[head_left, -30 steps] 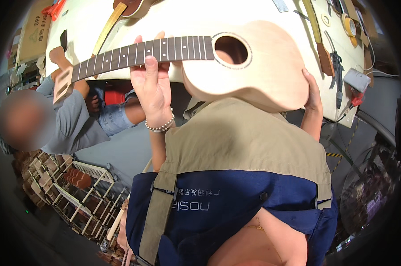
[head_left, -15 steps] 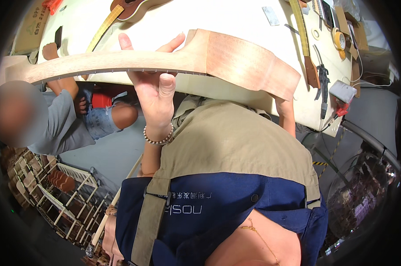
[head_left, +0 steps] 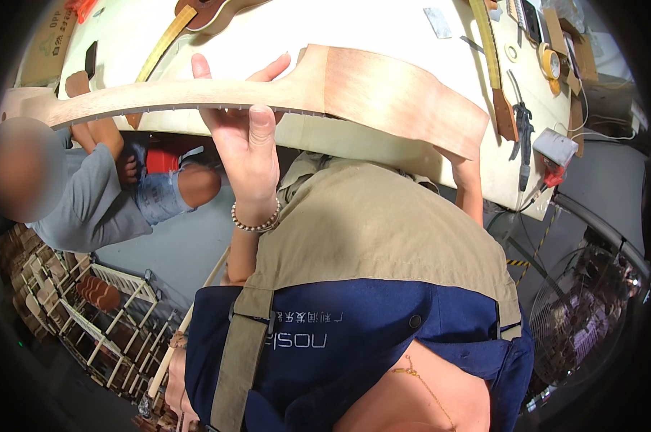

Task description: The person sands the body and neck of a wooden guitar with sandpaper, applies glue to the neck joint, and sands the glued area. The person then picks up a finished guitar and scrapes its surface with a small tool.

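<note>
A bare, pale-wood ukulele [head_left: 394,90] is held side-on above the table's front edge, its neck pointing left. My left hand [head_left: 246,147] grips the neck near the body, with the thumb on the fret side and two fingertips showing beyond the neck. The frets show as small teeth along the neck's near edge. At the tail end on the right, my right hand [head_left: 464,164] supports the body; its fingers are hidden behind the wood.
On the pale table [head_left: 354,25] lie another ukulele [head_left: 203,16], a taped neck [head_left: 491,57], tape rolls [head_left: 550,65] and a black clamp [head_left: 525,129]. A co-worker [head_left: 102,194] sits at the left. Behind are a wooden-part rack [head_left: 99,309] and a fan [head_left: 577,324].
The ukulele has shifted slightly left, and its head end has risen a little. My left hand has moved with the neck, still gripping it.
</note>
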A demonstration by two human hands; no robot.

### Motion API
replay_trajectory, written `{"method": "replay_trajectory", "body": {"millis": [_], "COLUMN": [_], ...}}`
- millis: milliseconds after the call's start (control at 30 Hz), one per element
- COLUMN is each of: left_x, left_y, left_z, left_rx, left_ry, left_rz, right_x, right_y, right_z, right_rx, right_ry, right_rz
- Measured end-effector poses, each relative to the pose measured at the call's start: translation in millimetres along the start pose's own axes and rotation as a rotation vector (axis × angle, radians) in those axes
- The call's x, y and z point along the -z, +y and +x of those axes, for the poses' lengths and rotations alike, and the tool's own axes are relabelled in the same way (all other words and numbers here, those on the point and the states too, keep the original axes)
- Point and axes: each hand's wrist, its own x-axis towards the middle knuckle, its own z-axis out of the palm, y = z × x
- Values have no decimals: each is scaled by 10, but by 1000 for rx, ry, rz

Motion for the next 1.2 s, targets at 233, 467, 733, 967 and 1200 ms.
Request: {"method": "replay_trajectory", "body": {"millis": [233,467,733,967,1200], "left_x": [-166,-508,-364,-494,-439], "left_y": [145,368,451,151,-15], "left_z": [121,323,632,725,618], "left_rx": [-108,-172,-208,-350,-493], "left_ry": [-103,-225,-202,-382,-552], "left_rz": [52,202,350,106,307], "right_x": [-260,-589,-106,464,-239], "right_y": [-192,-67,251,195,-1029], "right_z": [-30,253,106,123,93], "right_rx": [102,-26,269,-65,100], "right_ry": [-68,-129,456,423,165], "right_rz": [-102,-510,-899,-1163,-135]}}
